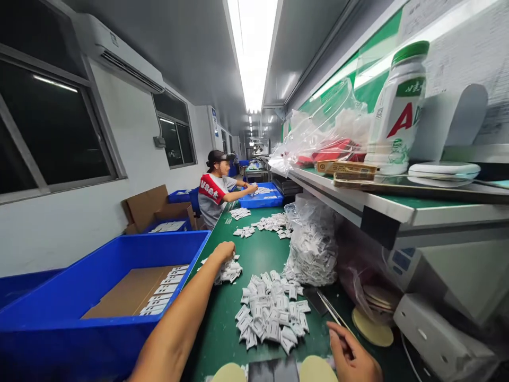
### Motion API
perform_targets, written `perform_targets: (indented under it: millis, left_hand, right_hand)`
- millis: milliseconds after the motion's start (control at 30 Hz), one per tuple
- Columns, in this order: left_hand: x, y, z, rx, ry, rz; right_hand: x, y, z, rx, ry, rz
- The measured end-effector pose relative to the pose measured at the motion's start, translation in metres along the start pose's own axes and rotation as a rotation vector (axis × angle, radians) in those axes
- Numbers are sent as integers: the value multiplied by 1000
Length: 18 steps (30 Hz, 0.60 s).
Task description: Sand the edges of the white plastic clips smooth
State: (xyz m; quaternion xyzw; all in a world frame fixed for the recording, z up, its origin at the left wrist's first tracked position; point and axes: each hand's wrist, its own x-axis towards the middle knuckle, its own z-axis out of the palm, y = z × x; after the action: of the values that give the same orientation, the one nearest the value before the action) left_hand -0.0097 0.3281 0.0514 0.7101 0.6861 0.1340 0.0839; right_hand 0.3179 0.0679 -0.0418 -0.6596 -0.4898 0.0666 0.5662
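Observation:
My left hand [225, 252] reaches over a small heap of white plastic parts [230, 271] at the table's left edge. Its back faces me, so the fingers are mostly hidden. A larger heap of the same white parts [272, 310] lies in front of me, between my hands. Low on the right, my right hand [352, 354] has thumb and forefinger drawn together; anything between them cannot be made out. Metal tweezers [331, 306] lie just beyond that hand, partly covered by it. Whether the hand touches them is unclear.
A blue bin [99, 339] with cardboard and white pieces stands left of the green table [250, 262]. A clear bag of parts [312, 254] stands right, under a shelf [382, 207]. Round yellowish discs [374, 326] lie near my right hand. Farther along, a co-worker [214, 191] reaches into a blue tray [260, 201].

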Motion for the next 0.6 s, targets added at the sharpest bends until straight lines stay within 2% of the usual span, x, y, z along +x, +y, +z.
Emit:
perform_targets:
  millis: [167,233,300,367,433,467,533,600]
  left_hand:
    - [-27,0,-10,-51,75,47]
    - [-41,6,-15,-96,118,91]
    - [-66,19,-20,-156,147,176]
    - [-106,35,-21,-225,159,295]
    - [-159,50,-12,-292,153,416]
    - [-187,56,-4,-319,136,477]
    - [-243,66,18,-373,133,569]
    - [-288,76,45,-413,316,768]
  right_hand:
    - [0,-11,-7,50,-85,-42]
    - [1,-8,-9,49,-74,-23]
    - [0,-8,-10,45,-24,-9]
    - [-6,-17,-11,81,38,23]
    - [-20,-36,-10,199,6,72]
    - [-29,-48,-9,297,-63,114]
    - [-52,-71,-4,526,-286,267]
    - [-73,-89,-1,690,-481,451]
